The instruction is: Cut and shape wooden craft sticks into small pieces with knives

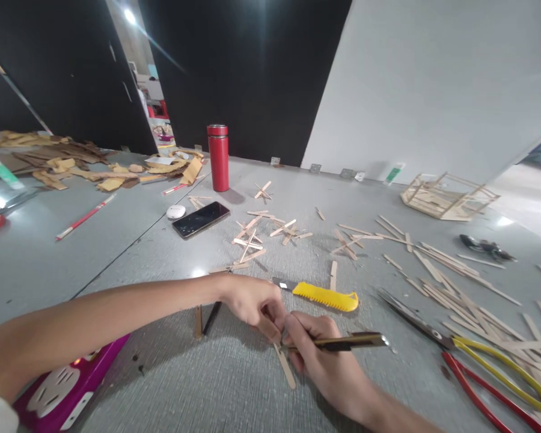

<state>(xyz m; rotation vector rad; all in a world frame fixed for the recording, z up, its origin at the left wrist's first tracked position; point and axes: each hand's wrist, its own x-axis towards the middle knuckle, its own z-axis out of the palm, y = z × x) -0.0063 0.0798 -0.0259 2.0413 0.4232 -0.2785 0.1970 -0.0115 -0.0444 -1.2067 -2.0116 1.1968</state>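
Note:
My left hand (255,307) is closed, its fingertips bent down over a wooden craft stick (285,368) on the grey table. One rounded end of the stick sticks out toward me; the part under my fingers is hidden. My right hand (318,355) grips a slim black and gold craft knife (349,342), whose rear end points right and whose tip is hidden at my fingers. Both hands meet over the stick. Just beyond them lies a yellow-handled saw knife (324,296). A single craft stick (333,275) rests behind its handle.
Red and yellow-handled snips (451,346) lie at right beside many loose sticks (460,294). A stick frame model (448,198) stands farther back. Beyond my hands are small stick piles (247,240), a phone (201,219) and a red flask (219,159). A purple power strip (72,385) sits under my left forearm.

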